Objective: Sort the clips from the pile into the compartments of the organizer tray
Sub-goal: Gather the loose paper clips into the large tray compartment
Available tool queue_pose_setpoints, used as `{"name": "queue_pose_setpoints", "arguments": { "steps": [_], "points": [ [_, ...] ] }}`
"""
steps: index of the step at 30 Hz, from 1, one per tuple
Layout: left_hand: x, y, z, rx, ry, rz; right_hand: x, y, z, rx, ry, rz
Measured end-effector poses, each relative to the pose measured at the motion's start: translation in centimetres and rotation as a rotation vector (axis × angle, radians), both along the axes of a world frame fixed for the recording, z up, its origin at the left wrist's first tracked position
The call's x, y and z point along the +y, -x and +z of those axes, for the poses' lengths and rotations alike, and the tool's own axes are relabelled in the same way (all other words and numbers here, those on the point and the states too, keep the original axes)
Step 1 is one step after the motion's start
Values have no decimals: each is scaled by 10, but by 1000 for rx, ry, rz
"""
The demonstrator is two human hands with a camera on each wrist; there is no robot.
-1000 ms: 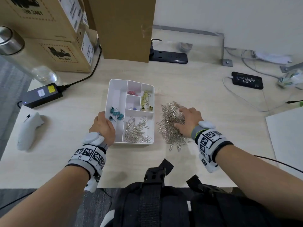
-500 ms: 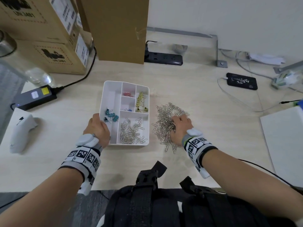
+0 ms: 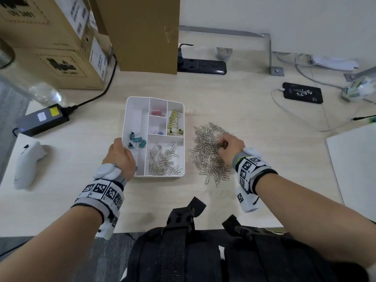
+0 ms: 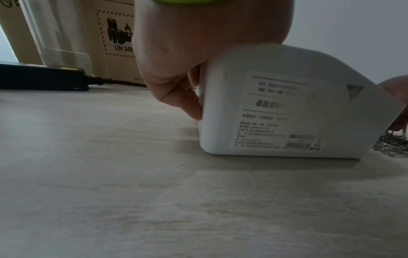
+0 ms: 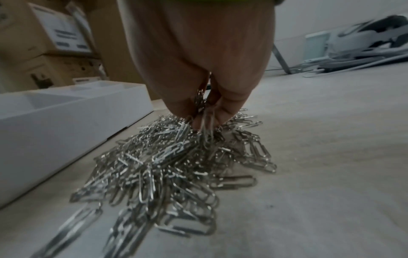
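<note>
A white organizer tray (image 3: 130,110) sits mid-table; its compartments hold silver paper clips (image 3: 162,159), teal binder clips (image 3: 137,140), pink clips (image 3: 157,113), gold clips (image 3: 174,124) and a blue clip (image 3: 159,132). My left hand (image 3: 120,155) grips the tray's near-left wall (image 4: 220,97), thumb over the rim. To the tray's right lies the pile of silver paper clips (image 3: 209,151). My right hand (image 3: 227,146) is on top of that pile, fingertips (image 5: 225,113) pinching a bunch of paper clips (image 5: 202,103) just above the heap (image 5: 167,165).
Cardboard boxes (image 3: 50,41) and a power strip (image 3: 201,67) stand at the back. A black power adapter (image 3: 42,119) and a white controller (image 3: 26,163) lie left. A phone (image 3: 302,92) with cables lies back right, a white sheet (image 3: 356,169) at the right edge.
My right hand's fingers have closed into the pile and gathered a bunch of clips, lifting slightly. The left hand still holds the tray; my head view shifted a little.
</note>
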State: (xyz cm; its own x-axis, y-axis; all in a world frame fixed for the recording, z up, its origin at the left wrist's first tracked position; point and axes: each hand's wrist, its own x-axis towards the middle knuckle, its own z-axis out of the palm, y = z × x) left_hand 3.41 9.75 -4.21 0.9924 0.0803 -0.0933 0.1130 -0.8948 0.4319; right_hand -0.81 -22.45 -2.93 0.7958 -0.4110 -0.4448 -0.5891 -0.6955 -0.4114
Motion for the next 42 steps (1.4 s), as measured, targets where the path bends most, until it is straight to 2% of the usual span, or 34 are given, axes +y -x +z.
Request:
{"name": "queue_pose_setpoints", "arguments": {
  "steps": [7, 16, 20, 24, 28, 31, 35, 38, 40, 42],
  "points": [
    [1, 0, -4, -1, 7, 6, -4, 3, 6, -76, -133, -95],
    [-3, 1, -3, -12, 29, 7, 4, 1, 24, -149, -188, -138],
    [-3, 1, 0, 35, 25, 3, 34, -7, 43, -229, -294, -60],
    [-1, 1, -1, 19, 43, 7, 81, -12, 49, -283, -382, 107],
    [-2, 1, -1, -6, 52, 11, 114, -11, 41, -162, -441, 228],
    [-1, 2, 0, -23, 56, 6, 122, -11, 33, -10, -360, 334],
    [-2, 2, 0, -31, 45, 8, 111, -14, 39, -147, -404, 195],
    [-1, 3, -1, -15, 52, 14, 86, -17, 39, -201, -360, 76],
    [-1, 3, -2, -22, 54, 19, 66, -18, 34, -183, -284, 20],
    [-2, 2, -2, -21, 49, 21, 45, -20, 27, -115, -122, 76]
  ]
}}
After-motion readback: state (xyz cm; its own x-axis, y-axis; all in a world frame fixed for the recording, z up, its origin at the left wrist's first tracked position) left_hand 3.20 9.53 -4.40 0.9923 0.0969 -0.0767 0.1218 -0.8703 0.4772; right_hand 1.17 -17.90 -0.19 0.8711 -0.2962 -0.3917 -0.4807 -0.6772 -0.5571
